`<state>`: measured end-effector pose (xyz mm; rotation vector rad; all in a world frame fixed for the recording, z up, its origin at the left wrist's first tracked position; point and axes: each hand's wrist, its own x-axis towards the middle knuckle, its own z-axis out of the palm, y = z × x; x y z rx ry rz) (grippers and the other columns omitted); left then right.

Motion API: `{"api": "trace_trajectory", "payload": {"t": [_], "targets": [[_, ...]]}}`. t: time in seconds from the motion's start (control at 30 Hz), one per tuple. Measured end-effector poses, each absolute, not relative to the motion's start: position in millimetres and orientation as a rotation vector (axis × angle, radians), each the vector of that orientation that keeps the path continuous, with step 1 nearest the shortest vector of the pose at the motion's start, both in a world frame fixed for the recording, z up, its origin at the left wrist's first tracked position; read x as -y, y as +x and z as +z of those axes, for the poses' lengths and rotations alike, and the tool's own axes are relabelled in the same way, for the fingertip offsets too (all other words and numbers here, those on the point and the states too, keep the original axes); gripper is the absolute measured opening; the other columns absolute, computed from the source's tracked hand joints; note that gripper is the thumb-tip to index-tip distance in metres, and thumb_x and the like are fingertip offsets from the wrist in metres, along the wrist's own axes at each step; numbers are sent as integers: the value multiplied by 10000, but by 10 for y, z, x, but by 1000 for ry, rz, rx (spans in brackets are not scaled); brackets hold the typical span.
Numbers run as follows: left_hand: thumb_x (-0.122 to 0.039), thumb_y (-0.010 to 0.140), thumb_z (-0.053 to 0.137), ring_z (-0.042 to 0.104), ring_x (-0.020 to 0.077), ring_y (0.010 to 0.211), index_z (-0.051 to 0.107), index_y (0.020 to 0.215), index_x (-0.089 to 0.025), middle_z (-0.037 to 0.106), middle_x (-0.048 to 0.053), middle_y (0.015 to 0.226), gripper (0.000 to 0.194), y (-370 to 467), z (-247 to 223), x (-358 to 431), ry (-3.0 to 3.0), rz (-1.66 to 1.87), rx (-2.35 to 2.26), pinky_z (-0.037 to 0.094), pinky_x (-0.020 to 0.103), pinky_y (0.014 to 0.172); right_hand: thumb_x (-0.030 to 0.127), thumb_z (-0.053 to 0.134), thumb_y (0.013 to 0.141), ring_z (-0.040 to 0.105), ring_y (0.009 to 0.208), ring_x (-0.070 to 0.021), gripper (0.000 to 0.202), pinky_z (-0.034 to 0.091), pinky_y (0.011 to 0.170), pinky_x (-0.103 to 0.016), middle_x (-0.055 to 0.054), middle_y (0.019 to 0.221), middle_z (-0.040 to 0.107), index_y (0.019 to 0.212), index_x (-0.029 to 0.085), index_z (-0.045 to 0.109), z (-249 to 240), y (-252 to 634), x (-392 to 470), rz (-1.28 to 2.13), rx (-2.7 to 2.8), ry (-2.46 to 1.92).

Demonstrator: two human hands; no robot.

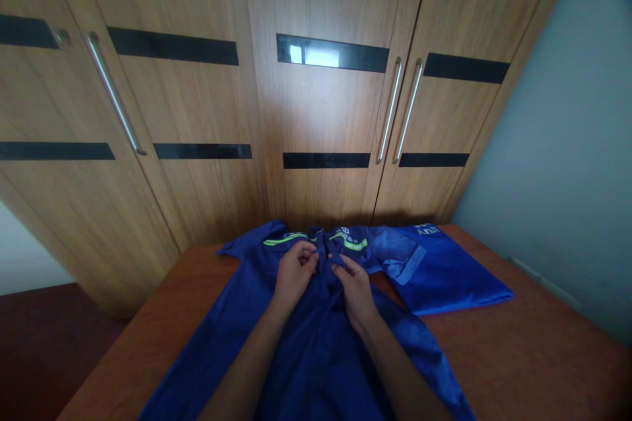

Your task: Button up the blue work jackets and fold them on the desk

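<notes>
A dark blue short-sleeved work coverall [306, 342] with yellow-green reflective strips lies spread out, its collar end away from me and its lower part toward me. My left hand [295, 270] pinches the left edge of its front opening, just below the chest strips. Opposite it, my right hand [353, 286] grips the other edge of the opening between thumb and fingers. A small gap separates the two hands. Whether a button or zip sits under the fingertips is too small to tell.
The coverall rests on a reddish-brown wooden table [494, 355]. A folded bright blue cloth with white lettering [454, 276] lies at the right, partly under the right sleeve. Behind stands a wooden wardrobe [326, 112] with metal handles; a pale wall [553, 145] borders the right side.
</notes>
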<state>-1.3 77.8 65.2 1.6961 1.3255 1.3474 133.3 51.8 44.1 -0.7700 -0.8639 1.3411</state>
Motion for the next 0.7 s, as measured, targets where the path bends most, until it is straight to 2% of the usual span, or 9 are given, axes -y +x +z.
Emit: {"api": "trace_trajectory", "payload": {"t": [0.17,0.37,0.53,0.7], "targets": [[-247,794,545,629,147,663,632,857,-205,682,2,762,115,-8,647,-742,1791,1312,-1323,475,236,610,280,663,727,638,787,-189,260,490,743,-297,-3,841,722,970,224,739,442,1333,-532,1207,1018,-837],[-207,790,549,660,165,729,674,840,-223,718,1,794,136,-2,659,-711,1912,1215,-1298,483,249,680,266,644,698,549,593,-152,222,423,544,-244,25,633,638,893,202,730,429,1328,-555,1065,1149,-966],[-182,791,543,671,180,785,674,835,-236,725,9,817,149,13,654,-705,1957,1174,-1342,487,265,722,235,657,643,445,473,-108,287,310,444,-213,77,529,542,928,199,647,376,1304,-573,1017,1172,-1026],[-122,759,547,676,186,798,633,867,-242,714,2,801,183,43,642,-688,1960,1158,-1380,490,276,729,216,625,661,423,447,-102,313,285,431,-210,96,513,508,969,204,572,317,1297,-582,993,1290,-1073]]}}
